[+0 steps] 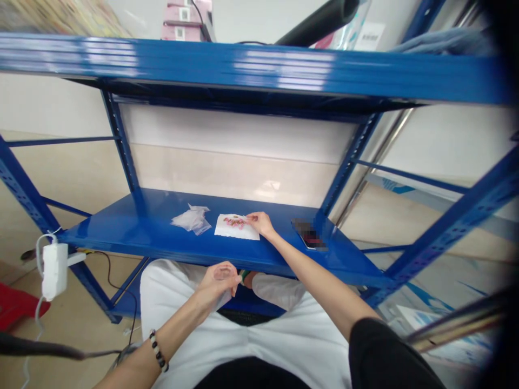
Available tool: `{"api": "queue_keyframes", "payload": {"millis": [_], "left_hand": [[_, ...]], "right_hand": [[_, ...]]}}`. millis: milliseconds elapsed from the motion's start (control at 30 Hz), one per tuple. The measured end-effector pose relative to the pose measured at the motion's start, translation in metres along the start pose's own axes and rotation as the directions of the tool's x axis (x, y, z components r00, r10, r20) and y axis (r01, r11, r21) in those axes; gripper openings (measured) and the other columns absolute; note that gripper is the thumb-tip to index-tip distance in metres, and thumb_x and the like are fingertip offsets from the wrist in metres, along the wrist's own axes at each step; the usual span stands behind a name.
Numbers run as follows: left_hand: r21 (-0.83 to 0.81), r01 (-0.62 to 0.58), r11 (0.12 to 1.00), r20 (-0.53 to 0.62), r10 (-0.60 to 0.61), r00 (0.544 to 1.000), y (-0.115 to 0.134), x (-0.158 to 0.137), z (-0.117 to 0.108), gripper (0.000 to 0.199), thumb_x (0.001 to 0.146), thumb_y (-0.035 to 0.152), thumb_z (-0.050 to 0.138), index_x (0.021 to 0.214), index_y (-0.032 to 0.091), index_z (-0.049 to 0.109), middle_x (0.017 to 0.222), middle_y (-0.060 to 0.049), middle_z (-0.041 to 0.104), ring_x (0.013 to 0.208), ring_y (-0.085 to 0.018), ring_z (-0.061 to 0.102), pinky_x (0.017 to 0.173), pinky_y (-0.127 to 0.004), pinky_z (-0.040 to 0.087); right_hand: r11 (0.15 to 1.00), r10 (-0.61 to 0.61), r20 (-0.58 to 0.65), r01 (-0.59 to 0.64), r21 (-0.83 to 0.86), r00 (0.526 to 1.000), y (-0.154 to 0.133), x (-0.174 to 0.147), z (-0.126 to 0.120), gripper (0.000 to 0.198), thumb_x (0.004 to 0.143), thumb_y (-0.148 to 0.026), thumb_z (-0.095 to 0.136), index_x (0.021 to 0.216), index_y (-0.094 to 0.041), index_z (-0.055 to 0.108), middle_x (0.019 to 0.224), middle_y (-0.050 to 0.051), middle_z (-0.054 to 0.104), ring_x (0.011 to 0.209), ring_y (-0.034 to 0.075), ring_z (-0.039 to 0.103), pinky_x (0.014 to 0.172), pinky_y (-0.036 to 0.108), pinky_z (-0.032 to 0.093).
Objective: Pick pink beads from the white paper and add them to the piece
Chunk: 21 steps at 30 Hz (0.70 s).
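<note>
My right hand [260, 223] reaches onto the blue metal shelf [133, 229], its fingertips pinched at the right edge of a white sheet [233, 231] that carries several small pink pieces [234, 221]. My left hand [217, 283] is held below the shelf's front edge, over my lap, fingers curled around something small and clear; I cannot make out what it is. A bead bracelet [158, 350] circles my left wrist.
Crumpled clear plastic bags [192, 219] lie left of the sheet. A phone [309, 235] rests on the shelf to the right. A white power adapter [54, 269] with cables hangs at the shelf's left corner. Blue upright posts [458, 216] frame both sides; another shelf [243, 67] runs overhead.
</note>
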<state>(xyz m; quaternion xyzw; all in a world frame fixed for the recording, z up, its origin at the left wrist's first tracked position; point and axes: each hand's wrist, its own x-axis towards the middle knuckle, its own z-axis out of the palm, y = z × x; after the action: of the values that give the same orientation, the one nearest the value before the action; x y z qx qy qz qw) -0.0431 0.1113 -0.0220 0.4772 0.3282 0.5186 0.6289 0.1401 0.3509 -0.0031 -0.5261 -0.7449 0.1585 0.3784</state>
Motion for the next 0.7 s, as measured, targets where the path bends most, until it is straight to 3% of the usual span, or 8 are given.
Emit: {"api": "queue_keyframes", "payload": {"millis": [233, 700], "left_hand": [[0.015, 0.009, 1.000, 0.030, -0.009, 0.999, -0.002, 0.003, 0.001, 0.035, 0.068, 0.041, 0.082, 0.070, 0.016, 0.057, 0.054, -0.002, 0.059, 0.047, -0.011, 0.051, 0.051, -0.024, 0.040], [0.019, -0.019, 1.000, 0.012, 0.019, 1.000, 0.001, -0.007, 0.001, 0.030, 0.071, 0.036, 0.081, 0.074, 0.015, 0.061, 0.056, -0.001, 0.059, 0.050, -0.011, 0.052, 0.054, -0.024, 0.040]], "right_hand": [[0.999, 0.027, 0.027, -0.026, -0.019, 0.999, 0.020, 0.011, 0.017, 0.009, 0.068, -0.029, 0.079, 0.071, -0.020, 0.078, 0.074, 0.005, 0.075, 0.071, 0.020, 0.070, 0.065, 0.025, 0.050], [0.997, 0.078, -0.004, -0.078, -0.007, 0.997, 0.007, -0.010, -0.003, 0.014, 0.070, -0.028, 0.078, 0.080, -0.018, 0.081, 0.082, 0.008, 0.077, 0.079, 0.025, 0.072, 0.067, 0.026, 0.052]]}}
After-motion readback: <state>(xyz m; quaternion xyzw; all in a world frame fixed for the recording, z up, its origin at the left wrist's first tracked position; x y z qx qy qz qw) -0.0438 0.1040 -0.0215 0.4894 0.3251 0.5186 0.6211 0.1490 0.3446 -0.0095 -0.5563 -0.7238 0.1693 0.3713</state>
